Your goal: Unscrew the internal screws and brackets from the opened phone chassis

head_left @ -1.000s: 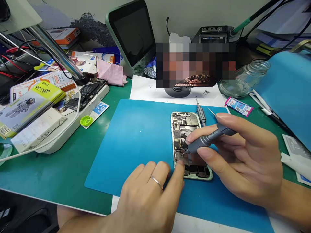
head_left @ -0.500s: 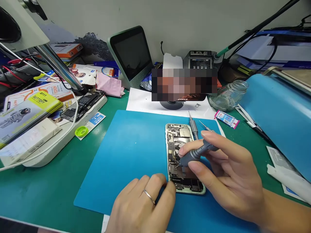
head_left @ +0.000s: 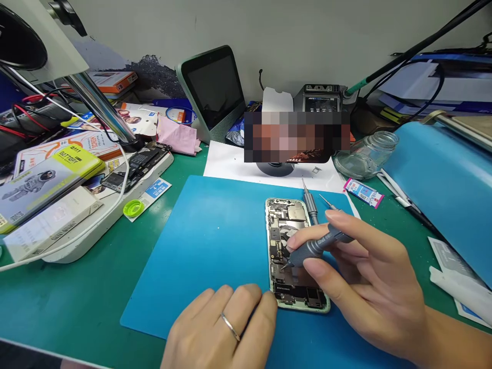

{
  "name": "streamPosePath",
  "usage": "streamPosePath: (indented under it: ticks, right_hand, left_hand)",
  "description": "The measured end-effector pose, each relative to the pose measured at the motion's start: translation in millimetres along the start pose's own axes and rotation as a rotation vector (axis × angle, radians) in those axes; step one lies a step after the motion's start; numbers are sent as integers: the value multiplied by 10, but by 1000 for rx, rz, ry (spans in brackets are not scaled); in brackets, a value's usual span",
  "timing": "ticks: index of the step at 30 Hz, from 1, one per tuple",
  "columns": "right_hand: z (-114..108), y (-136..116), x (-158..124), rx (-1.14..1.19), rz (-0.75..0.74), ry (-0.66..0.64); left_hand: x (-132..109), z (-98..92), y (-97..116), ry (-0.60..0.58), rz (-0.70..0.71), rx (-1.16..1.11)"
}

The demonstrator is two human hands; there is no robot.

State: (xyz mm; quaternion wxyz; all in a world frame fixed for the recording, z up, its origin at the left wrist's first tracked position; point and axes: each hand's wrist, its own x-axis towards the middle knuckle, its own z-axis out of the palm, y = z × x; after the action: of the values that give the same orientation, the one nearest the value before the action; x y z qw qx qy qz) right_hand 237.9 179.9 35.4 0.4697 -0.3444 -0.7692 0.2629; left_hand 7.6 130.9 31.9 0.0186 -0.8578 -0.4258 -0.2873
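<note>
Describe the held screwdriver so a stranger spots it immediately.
Find the flat blue mat, then the opened, pale-green-rimmed phone on its right side. Over that phone, the bare right hand grips the grey, textured-handled screwdriver; unlike two slim pointed tools lying nearby, it alone is held.

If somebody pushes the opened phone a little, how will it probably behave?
The opened phone would probably slide rather than roll, because it lies flat on the blue mat. Its straight rim suggests stiffness. The uncovered inner parts may be fragile.
</note>
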Motion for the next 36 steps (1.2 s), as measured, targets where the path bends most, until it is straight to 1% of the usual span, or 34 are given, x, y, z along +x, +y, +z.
streamPosePath:
  ticks: [4, 7, 9, 11, 14, 17, 20, 22, 26, 28, 30, 33, 36]
  right_hand:
    - [19, 12, -11, -7, 20, 22]
    - [27, 31, -4, -12, 24, 32]
    - [27, 40, 1, -6, 27, 25]
    - [25, 41, 2, 8, 30, 19]
    - [28, 34, 0, 17, 25, 22]
    - [48, 25, 9, 35, 41, 35]
    - [75, 18, 34, 52, 32, 43]
    - [85, 18, 51, 48, 8, 43]
    - [73, 35, 48, 2, -29, 9]
    - [53, 47, 29, -19, -42, -12]
    - [35, 53, 13, -31, -47, -23]
    - [24, 41, 10, -26, -25, -21]
    - [37, 16, 28, -1, -7, -4]
  left_hand:
    - [-44, -113, -232, -39, -7, 89]
    - [-17, -216, -374, -66, -72, 139]
    - [32, -263, -414, -39, -135, 158]
    - [87, -272, -420, -15, -195, 171]
    - [137, -217, -401, -80, -237, 173]
    - [140, -150, -394, -137, -219, 155]
    - [128, -131, -395, -123, -208, 115]
    - [119, -129, -366, -93, -172, 92]
    - [91, -64, -188, -35, -19, -13]
    - [80, 0, -81, -31, 58, -62]
    - [79, 61, -10, -34, 101, -72]
    - [94, 107, 10, -58, 109, -55]
    - [105, 96, -30, -79, 108, -30]
